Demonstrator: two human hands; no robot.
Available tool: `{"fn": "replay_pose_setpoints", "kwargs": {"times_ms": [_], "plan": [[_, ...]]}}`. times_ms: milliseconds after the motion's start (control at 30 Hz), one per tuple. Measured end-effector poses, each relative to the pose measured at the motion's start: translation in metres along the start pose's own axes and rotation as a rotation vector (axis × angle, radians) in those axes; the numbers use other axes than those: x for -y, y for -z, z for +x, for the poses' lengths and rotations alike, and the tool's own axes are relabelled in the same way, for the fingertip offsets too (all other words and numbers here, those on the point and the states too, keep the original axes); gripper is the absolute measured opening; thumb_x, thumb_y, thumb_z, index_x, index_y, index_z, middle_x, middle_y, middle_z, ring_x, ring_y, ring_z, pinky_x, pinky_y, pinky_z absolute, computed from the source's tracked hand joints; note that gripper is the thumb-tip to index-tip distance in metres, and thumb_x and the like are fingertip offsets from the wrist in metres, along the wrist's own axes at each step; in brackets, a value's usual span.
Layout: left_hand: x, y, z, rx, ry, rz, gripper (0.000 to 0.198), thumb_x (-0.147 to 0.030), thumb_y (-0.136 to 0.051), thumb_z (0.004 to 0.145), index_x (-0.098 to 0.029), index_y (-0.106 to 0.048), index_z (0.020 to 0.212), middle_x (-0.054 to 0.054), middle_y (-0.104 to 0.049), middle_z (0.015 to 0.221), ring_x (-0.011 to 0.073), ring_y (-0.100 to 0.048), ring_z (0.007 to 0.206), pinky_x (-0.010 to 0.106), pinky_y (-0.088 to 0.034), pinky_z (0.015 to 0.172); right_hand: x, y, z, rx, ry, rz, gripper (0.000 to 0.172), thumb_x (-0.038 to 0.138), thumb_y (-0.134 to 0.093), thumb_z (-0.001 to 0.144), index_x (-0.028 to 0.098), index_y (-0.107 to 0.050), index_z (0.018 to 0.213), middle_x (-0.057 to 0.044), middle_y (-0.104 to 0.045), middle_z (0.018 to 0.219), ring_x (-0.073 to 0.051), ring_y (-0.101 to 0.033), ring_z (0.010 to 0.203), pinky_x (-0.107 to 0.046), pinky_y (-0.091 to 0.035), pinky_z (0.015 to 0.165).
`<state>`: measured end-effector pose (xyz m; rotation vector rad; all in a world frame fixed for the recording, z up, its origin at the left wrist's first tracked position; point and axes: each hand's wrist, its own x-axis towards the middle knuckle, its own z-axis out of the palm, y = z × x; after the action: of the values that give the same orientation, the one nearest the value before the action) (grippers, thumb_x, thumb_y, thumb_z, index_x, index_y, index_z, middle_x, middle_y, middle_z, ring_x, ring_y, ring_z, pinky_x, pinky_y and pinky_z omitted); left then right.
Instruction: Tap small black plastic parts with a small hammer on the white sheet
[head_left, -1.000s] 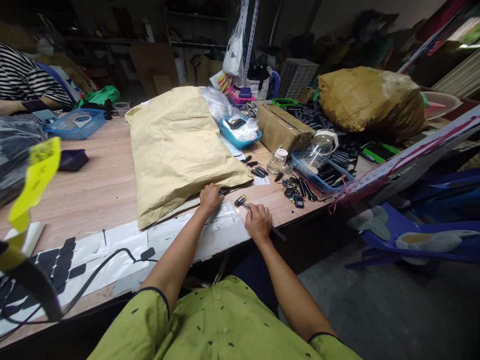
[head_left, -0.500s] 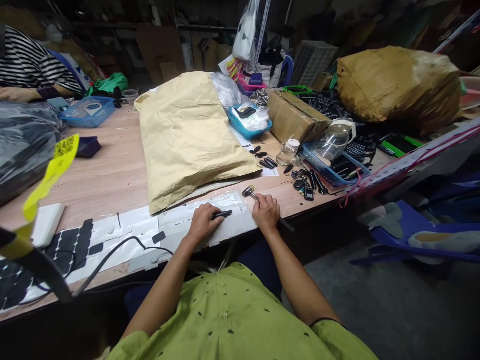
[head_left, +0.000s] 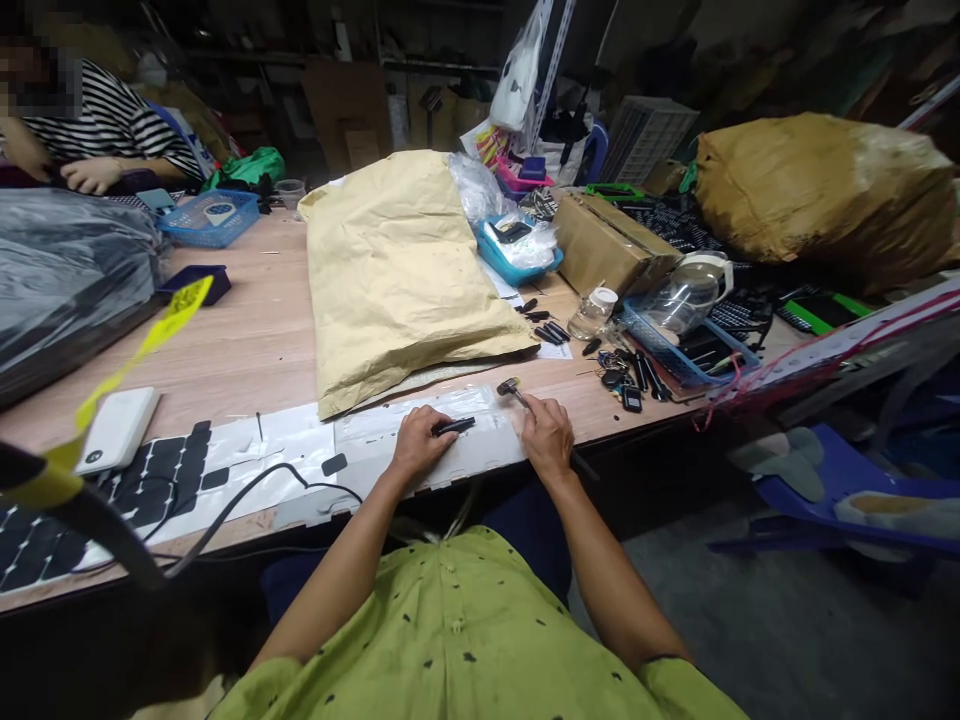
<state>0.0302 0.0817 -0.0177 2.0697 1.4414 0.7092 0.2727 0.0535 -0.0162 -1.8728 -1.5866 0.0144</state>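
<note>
My left hand (head_left: 417, 442) rests on a white sheet (head_left: 390, 440) at the table's near edge, fingers closed around a small black stick-shaped part (head_left: 455, 426). My right hand (head_left: 547, 435) grips the handle of a small hammer (head_left: 511, 388), whose metal head points away from me just past the sheet. A big tan paper sack (head_left: 397, 270) lies right behind both hands.
Loose black parts (head_left: 546, 328), a small jar (head_left: 592, 312) and blue baskets (head_left: 679, 340) lie at right. A cardboard box (head_left: 607, 245) and a stuffed sack (head_left: 817, 190) stand behind. Black pads (head_left: 150, 480), a cable (head_left: 247, 490) and a white box (head_left: 118, 428) lie left. A person in stripes (head_left: 97, 130) sits far left.
My left hand pulled back from the tan sack's edge to the white sheet, bringing the black part with it. My right hand keeps hold of the hammer. The view has shifted left.
</note>
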Motion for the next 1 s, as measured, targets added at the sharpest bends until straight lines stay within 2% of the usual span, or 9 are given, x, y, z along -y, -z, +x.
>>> {"fn": "replay_pose_setpoints", "kwargs": {"times_ms": [133, 233, 400, 600, 767, 1000], "plan": [[-0.005, -0.001, 0.001, -0.012, 0.048, -0.001, 0.014, -0.026, -0.075, 0.079, -0.026, -0.078, 0.093, 0.003, -0.070, 0.089, 0.0230, -0.061, 0.090, 0.037, -0.049, 0.085, 0.021, 0.011, -0.021, 0.059, 0.097, 0.289, 0.035, 0.020, -0.046, 0.095, 0.023, -0.074, 0.116, -0.008, -0.073, 0.107, -0.021, -0.066, 0.096, -0.032, -0.052, 0.084], [-0.009, -0.003, 0.002, -0.024, 0.099, -0.007, 0.013, -0.024, -0.076, 0.077, -0.026, -0.078, 0.090, 0.002, -0.071, 0.089, 0.0231, -0.062, 0.092, 0.037, -0.049, 0.086, 0.037, 0.012, -0.035, 0.111, 0.159, 0.382, 0.035, 0.021, -0.046, 0.097, 0.023, -0.075, 0.116, -0.007, -0.074, 0.106, -0.020, -0.068, 0.099, -0.031, -0.054, 0.087], [-0.015, -0.003, 0.004, -0.032, 0.138, -0.010, 0.013, -0.021, -0.077, 0.075, -0.025, -0.079, 0.087, 0.003, -0.073, 0.090, 0.0235, -0.063, 0.093, 0.038, -0.049, 0.088, 0.045, 0.012, -0.044, 0.127, 0.213, 0.321, 0.036, 0.017, -0.046, 0.096, 0.024, -0.075, 0.115, -0.007, -0.074, 0.098, -0.019, -0.069, 0.093, -0.028, -0.055, 0.085], [-0.017, -0.003, 0.003, -0.037, 0.132, -0.004, 0.014, -0.022, -0.076, 0.076, -0.025, -0.079, 0.088, 0.003, -0.073, 0.088, 0.0234, -0.063, 0.092, 0.038, -0.049, 0.088, 0.049, 0.016, -0.045, 0.069, 0.261, 0.224, 0.038, 0.016, -0.044, 0.098, 0.025, -0.074, 0.121, -0.007, -0.071, 0.094, -0.018, -0.067, 0.090, -0.028, -0.053, 0.082], [-0.018, -0.003, 0.004, -0.048, 0.129, 0.001, 0.011, -0.023, -0.075, 0.076, -0.026, -0.080, 0.085, 0.003, -0.073, 0.088, 0.0235, -0.064, 0.092, 0.038, -0.049, 0.087, 0.050, 0.013, -0.046, 0.089, 0.293, 0.156, 0.040, 0.014, -0.044, 0.097, 0.025, -0.075, 0.119, -0.006, -0.070, 0.088, -0.018, -0.065, 0.084, -0.027, -0.052, 0.078], [-0.019, -0.002, 0.004, -0.029, 0.122, 0.007, 0.012, -0.022, -0.074, 0.076, -0.026, -0.079, 0.086, 0.003, -0.071, 0.085, 0.0230, -0.063, 0.091, 0.037, -0.049, 0.087, 0.058, 0.016, -0.046, 0.083, 0.321, 0.187, 0.039, 0.017, -0.043, 0.100, 0.025, -0.074, 0.121, -0.006, -0.071, 0.092, -0.018, -0.065, 0.087, -0.027, -0.052, 0.081]]}}
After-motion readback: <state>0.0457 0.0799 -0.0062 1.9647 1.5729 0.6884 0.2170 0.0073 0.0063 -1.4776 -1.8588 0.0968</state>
